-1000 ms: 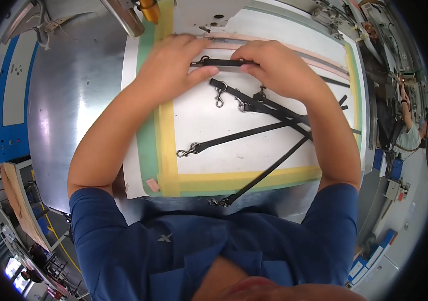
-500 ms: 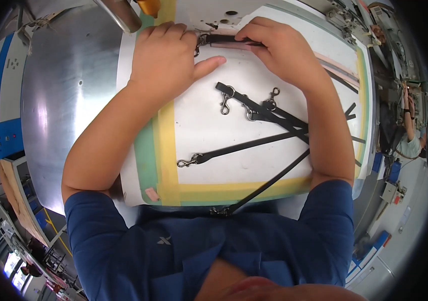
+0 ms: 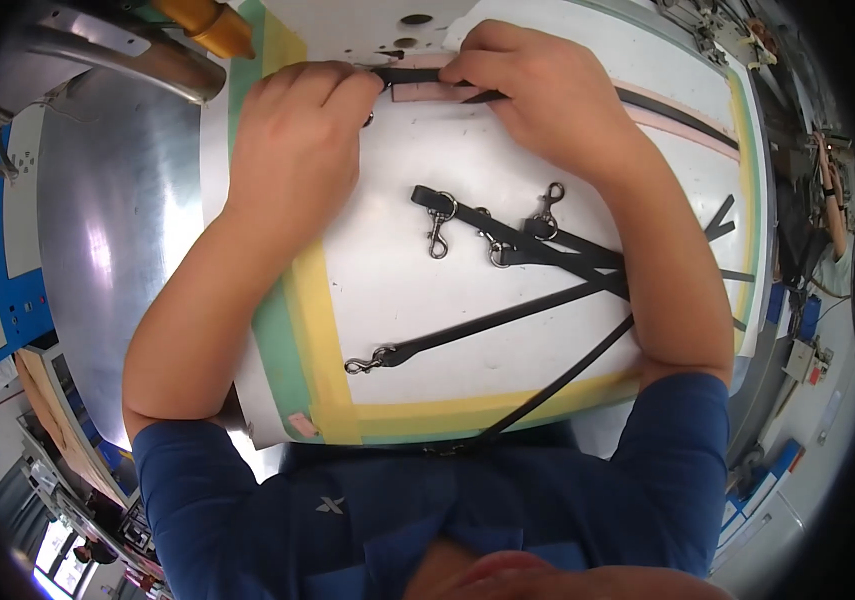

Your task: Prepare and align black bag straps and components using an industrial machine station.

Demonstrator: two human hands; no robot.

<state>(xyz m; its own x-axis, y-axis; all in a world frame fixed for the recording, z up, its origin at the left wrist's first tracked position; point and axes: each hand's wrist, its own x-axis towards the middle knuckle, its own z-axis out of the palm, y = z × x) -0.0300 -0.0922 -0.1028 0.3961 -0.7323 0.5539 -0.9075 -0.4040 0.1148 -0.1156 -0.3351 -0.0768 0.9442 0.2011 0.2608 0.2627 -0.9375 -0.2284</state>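
Note:
Along the far side of the white work surface [image 3: 447, 340], a black strap [image 3: 412, 76] lies stretched between my two hands over a pinkish strip [image 3: 422, 92]. My left hand [image 3: 299, 150] is closed around the strap's left end, where a bit of metal hook shows beneath the fingers. To its right, my right hand [image 3: 552, 100] pinches the strap between thumb and fingers, and a pointed black end juts out by the thumb. Nearer to me lie several black straps [image 3: 497, 323] that cross each other, with metal snap hooks [image 3: 367, 361] at their ends. One strap runs over the front edge towards my shirt.
Yellow tape [image 3: 312, 320] and green tape [image 3: 272, 330] border the surface. A polished metal top [image 3: 127, 240] adjoins it on the left. Above my left hand hang a metal cylinder [image 3: 147, 65] and an orange-yellow part [image 3: 209, 25]. Another black strap [image 3: 682, 120] lies behind my right forearm.
My left thumb, stretched out before, has folded in, and the hand now covers the snap hook at the strap's end. My right hand keeps its pinch. The whole view has shifted a little.

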